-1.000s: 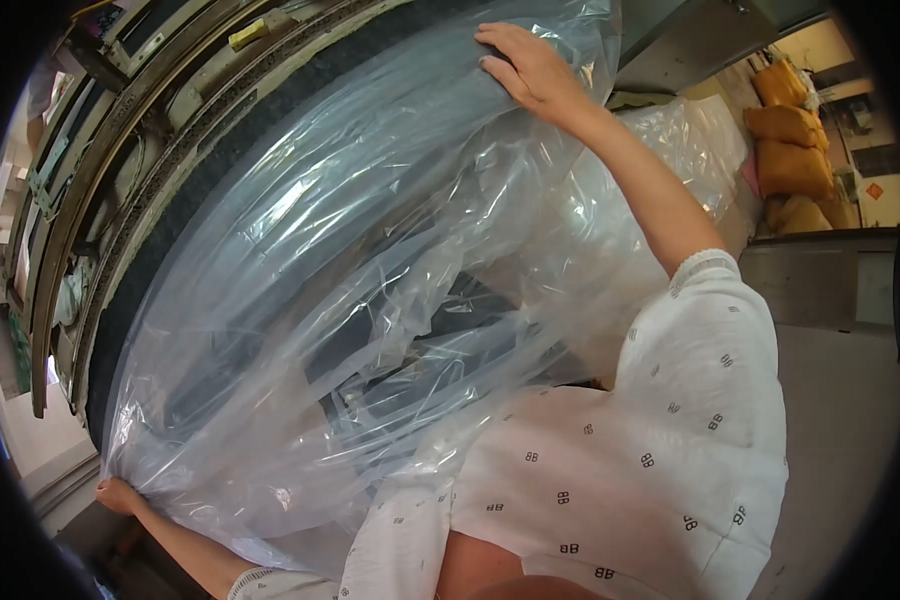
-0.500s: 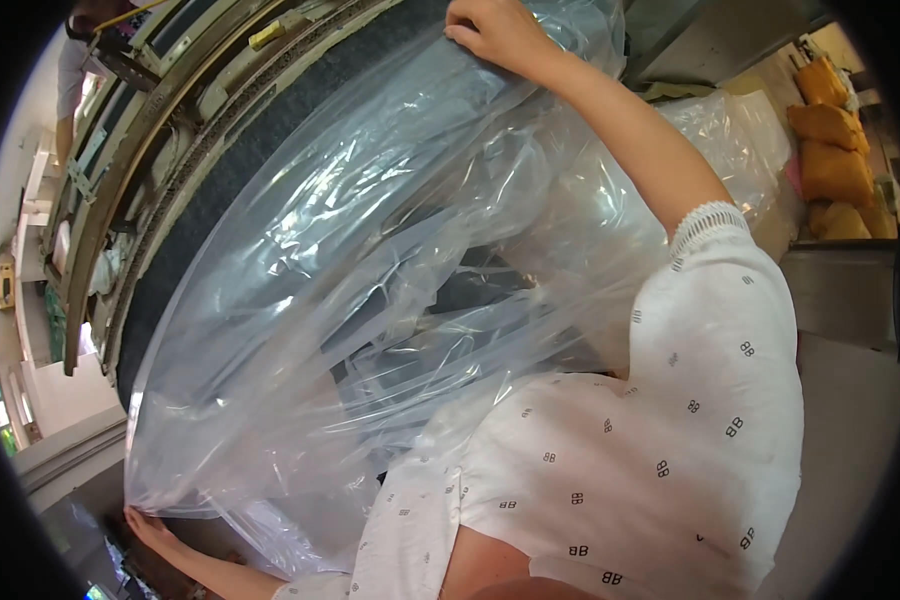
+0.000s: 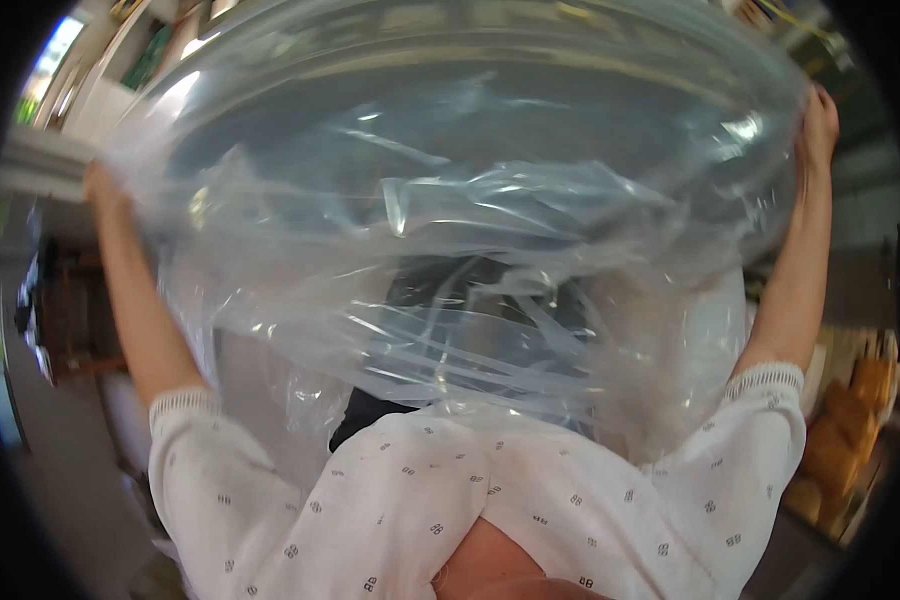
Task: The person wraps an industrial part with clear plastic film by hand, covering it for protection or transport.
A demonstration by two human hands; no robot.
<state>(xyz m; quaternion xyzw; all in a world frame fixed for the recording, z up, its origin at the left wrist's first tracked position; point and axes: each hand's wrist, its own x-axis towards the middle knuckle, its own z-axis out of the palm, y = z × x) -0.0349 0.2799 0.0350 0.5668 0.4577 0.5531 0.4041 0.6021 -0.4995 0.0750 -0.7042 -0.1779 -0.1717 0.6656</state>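
Note:
A large sheet of clear plastic film [image 3: 480,205] is stretched wide in front of me, lifted and full of creases and glare. My left hand [image 3: 110,190] is closed on its edge at the far left, somewhat blurred by motion. At the upper right, my right hand [image 3: 818,120] grips the opposite edge, fingers wrapped into the film. Both arms are spread wide apart. Lower down, the film hangs in loose folds in front of my chest. Through it a dark, curved-looking work surface shows hazily.
Orange-brown bags [image 3: 840,440] are stacked at the right. A reddish-brown wooden stand [image 3: 80,310] is at the left, beyond my left arm. Behind the film, machine rails show dimly along the top. A window [image 3: 50,65] lies at the upper left.
My view has turned to the right-hand way up, facing the dark surface squarely. Both hands kept hold of the film, which has risen and spread across the view.

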